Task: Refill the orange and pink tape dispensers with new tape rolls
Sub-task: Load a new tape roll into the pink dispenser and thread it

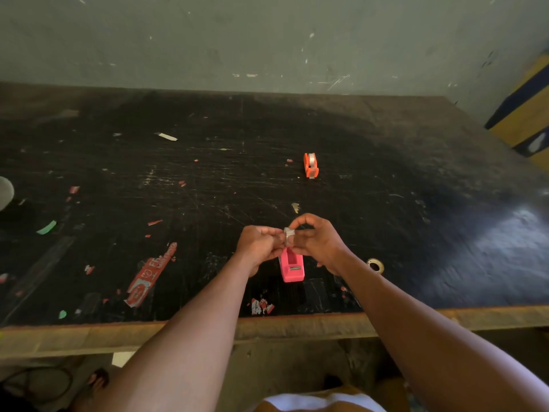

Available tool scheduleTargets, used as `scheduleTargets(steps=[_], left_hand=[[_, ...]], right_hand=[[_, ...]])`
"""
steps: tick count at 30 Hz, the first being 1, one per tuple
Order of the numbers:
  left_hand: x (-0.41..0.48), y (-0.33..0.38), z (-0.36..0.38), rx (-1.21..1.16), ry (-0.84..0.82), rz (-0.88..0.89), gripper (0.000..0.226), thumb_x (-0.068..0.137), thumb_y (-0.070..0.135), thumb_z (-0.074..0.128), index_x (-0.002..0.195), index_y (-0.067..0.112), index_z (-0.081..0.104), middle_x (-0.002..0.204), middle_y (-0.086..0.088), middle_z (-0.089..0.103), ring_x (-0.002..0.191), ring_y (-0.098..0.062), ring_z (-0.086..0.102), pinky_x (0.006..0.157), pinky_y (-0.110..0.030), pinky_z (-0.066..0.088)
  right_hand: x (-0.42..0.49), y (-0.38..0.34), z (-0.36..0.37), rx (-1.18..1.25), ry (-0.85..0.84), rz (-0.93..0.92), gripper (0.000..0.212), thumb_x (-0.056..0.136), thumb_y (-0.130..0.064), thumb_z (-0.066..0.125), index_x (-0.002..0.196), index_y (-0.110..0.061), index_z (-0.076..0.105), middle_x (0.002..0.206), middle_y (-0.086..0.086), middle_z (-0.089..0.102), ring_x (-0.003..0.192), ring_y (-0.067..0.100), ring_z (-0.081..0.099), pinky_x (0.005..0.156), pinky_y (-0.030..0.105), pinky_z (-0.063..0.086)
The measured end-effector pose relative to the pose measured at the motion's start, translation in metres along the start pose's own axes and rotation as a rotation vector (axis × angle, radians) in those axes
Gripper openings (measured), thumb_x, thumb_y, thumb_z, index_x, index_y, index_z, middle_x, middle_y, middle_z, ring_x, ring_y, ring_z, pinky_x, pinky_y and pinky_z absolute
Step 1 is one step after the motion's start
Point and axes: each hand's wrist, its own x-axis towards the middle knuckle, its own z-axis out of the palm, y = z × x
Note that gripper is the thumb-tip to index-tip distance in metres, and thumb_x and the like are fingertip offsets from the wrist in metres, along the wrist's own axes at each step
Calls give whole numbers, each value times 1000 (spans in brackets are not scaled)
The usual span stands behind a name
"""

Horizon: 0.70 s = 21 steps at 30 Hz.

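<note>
From the head camera I see both hands pinched together on a small clear tape roll [289,235]: my left hand [258,244] has its fingers curled closed against the roll's left side, and my right hand [318,237] closes on it from the right, thumb and forefinger arched over the top. The roll is held in the air between the two hands, just above the far end of the pink tape dispenser [291,267], which sits on the black table [416,233] directly under my hands, its near end pointing toward me. Its roll cradle looks open, with a small dark bar visible inside; I can't tell more than that. The orange tape dispenser [310,165] stands well apart, farther back and slightly to the right, with a clear roll seated in it. To the right of my right wrist, a brownish ring that looks like an empty tape core [375,265] lies flat on the table. A torn red label [151,275] lies on the tabletop to the left of my left forearm, among scattered scraps of paper.
</note>
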Motion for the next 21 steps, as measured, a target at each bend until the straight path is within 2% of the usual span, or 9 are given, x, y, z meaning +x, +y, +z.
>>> scheduleTargets(steps=[5,10,15,19,21], left_hand=[[-1,1,1,-6,-10,-8,17,90,5,68,104,14,73,103,-8,77,96,-18,75,78,-29,61],[0,0,2,-6,-17,-14,18,91,6,68,107,12,73,104,-8,76,96,-18,74,78,-29,61],[1,0,5,-60,-10,-47,14,92,4,65,102,12,71,106,-12,74,97,-20,74,77,-29,61],[0,4,7,-66,-32,-55,18,92,3,66,109,9,69,107,-13,74,97,-21,74,75,-29,62],[-1,6,7,-83,-49,-45,22,92,3,65,111,13,67,109,-11,72,97,-22,74,72,-28,61]], right_hand=[[-1,0,-2,-27,18,3,13,90,-4,65,96,-16,65,104,8,71,86,15,75,71,29,62],[-1,-2,-3,23,20,39,7,93,-9,62,99,-13,64,104,9,70,81,18,76,68,29,62],[1,-1,-6,58,46,119,17,92,-6,64,106,-13,58,108,16,69,86,22,76,74,33,63],[-2,0,-10,57,20,117,15,94,-6,62,107,-12,60,108,18,70,88,24,76,80,37,62],[-4,-1,-13,79,-1,115,21,92,-1,62,109,-13,59,106,19,71,90,26,75,84,40,61]])
